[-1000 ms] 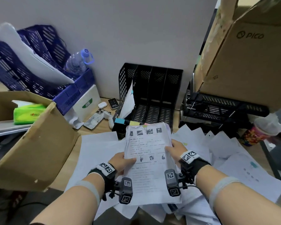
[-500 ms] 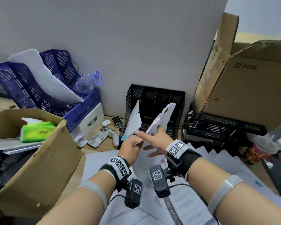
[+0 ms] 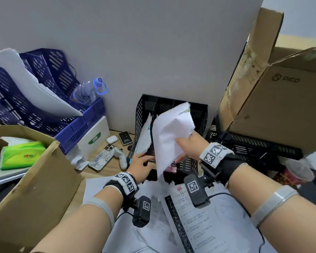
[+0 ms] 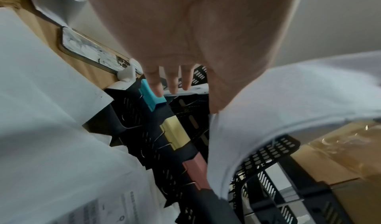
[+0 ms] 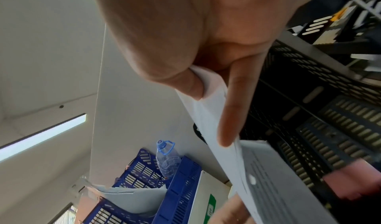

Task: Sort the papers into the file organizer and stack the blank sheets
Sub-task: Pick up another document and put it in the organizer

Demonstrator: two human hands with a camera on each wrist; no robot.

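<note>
A black mesh file organizer (image 3: 199, 110) stands against the wall, with blue (image 4: 152, 97), yellow (image 4: 175, 134) and pink (image 4: 195, 170) clips on its front lip. My right hand (image 3: 188, 143) pinches a printed sheet (image 3: 170, 132) between thumb and fingers and holds it tilted over the middle slots. The pinch shows in the right wrist view, right hand (image 5: 210, 113) on the sheet (image 5: 257, 178). My left hand (image 3: 140, 163) reaches with straight fingers (image 4: 173, 84) to the organizer's front left, by the blue clip. Another paper (image 3: 144, 136) leans in the left slot.
Loose printed and blank sheets (image 3: 199, 225) cover the desk in front. Blue file trays (image 3: 43, 110), a water bottle (image 3: 86, 92), a phone (image 3: 102, 157) and an open cardboard box (image 3: 34, 179) are at the left. A PICO carton (image 3: 281, 106) sits on black trays (image 3: 254, 147) at the right.
Both hands held the printed sheet flat over the pile. The left hand has let go and moved to the organizer's front; the right hand has raised the sheet over the slots.
</note>
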